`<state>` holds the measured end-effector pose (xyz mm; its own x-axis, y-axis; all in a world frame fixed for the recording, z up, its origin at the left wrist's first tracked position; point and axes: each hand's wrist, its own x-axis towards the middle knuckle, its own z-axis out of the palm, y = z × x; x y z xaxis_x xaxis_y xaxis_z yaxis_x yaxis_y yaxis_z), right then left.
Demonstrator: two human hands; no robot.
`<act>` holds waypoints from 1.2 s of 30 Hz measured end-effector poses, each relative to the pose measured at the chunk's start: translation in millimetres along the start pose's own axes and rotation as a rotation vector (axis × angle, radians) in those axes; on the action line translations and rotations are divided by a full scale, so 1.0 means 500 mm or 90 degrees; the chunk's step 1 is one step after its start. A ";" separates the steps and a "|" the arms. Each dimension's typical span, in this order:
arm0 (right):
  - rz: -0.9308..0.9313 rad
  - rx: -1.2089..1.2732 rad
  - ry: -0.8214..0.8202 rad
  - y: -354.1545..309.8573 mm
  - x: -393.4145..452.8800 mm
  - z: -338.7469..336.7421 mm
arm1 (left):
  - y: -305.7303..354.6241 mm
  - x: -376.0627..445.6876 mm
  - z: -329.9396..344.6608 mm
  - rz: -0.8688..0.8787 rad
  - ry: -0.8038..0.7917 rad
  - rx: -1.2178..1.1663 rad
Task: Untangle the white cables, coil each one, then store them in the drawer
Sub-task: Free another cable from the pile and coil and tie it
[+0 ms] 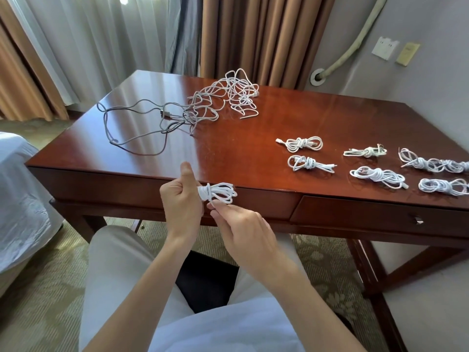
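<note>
Polished reddish-brown wood fills the middle of the frame: a glossy desk (253, 138) whose top mirrors the pale sheer curtains (106, 41) and tan drapes (256, 36) hanging behind it in the upper part of the picture. Patterned olive carpet (45, 288) lies below, and a white-covered bed edge (17, 194) shows at the left. Toward the upper centre of the desktop sits a loose tangle of white cables (228, 97), thin round cords looping over one another, with greyer strands trailing left in wide open curves. At the right of the frame seven coiled bundles lie apart on the wood, each a small flattened skein cinched round its waist; the nearest to centre are one bundle (302, 144) and another (308, 163) just below it. Along the desk's front edge a closed drawer (375, 214) with a small metal knob sits at the lower right. Just in front of that edge, at centre frame, the left hand (181, 199) grips one end of a coiled white cable (219, 193), fingers curled round the wrapped waist, thumb upright, the loops fanning rightward. The right hand (241, 224) pinches the cable's loose end between thumb and forefinger just beneath the loops.
</note>
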<state>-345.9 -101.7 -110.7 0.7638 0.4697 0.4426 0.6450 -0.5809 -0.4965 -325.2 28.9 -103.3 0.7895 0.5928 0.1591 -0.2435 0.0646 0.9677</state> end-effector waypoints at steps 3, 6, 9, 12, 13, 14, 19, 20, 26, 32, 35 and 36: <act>-0.057 -0.127 -0.027 -0.022 -0.004 -0.018 | 0.003 -0.001 0.000 0.098 0.040 0.114; -0.114 -0.243 -0.003 -0.044 0.006 -0.054 | 0.014 0.000 -0.006 0.209 -0.048 0.331; -0.100 -0.179 0.005 -0.059 0.023 -0.107 | 0.014 0.000 -0.013 0.248 -0.160 0.397; 0.031 0.128 -0.061 -0.060 0.041 -0.144 | 0.020 -0.017 -0.009 0.226 -0.155 0.288; 0.093 0.280 -0.090 -0.054 0.046 -0.151 | 0.024 -0.025 -0.007 0.226 -0.166 0.278; 0.155 0.402 -0.099 -0.051 0.052 -0.157 | 0.027 -0.033 -0.005 0.229 -0.196 0.284; 0.278 0.540 -0.115 -0.011 0.063 -0.152 | 0.030 -0.042 -0.011 0.194 -0.323 0.289; 0.282 0.526 -0.127 -0.006 0.061 -0.147 | 0.029 -0.045 -0.012 0.181 -0.359 0.279; 0.251 0.532 -0.142 0.015 0.064 -0.117 | 0.036 -0.067 -0.008 0.070 -0.415 0.116; 0.320 0.639 -0.144 0.000 0.054 -0.062 | 0.033 -0.069 0.005 -0.081 -0.217 -0.085; 0.328 0.576 -0.071 -0.015 0.037 -0.015 | 0.025 -0.048 0.013 -0.133 -0.047 -0.147; 0.300 0.527 -0.044 -0.020 0.031 -0.004 | 0.025 -0.043 0.016 -0.144 -0.008 -0.163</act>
<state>-340.4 -90.1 -97.5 0.9322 0.3609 0.0296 0.0618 -0.0780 -0.9950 -340.9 10.5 -93.1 0.8463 0.5303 -0.0506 -0.1929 0.3936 0.8988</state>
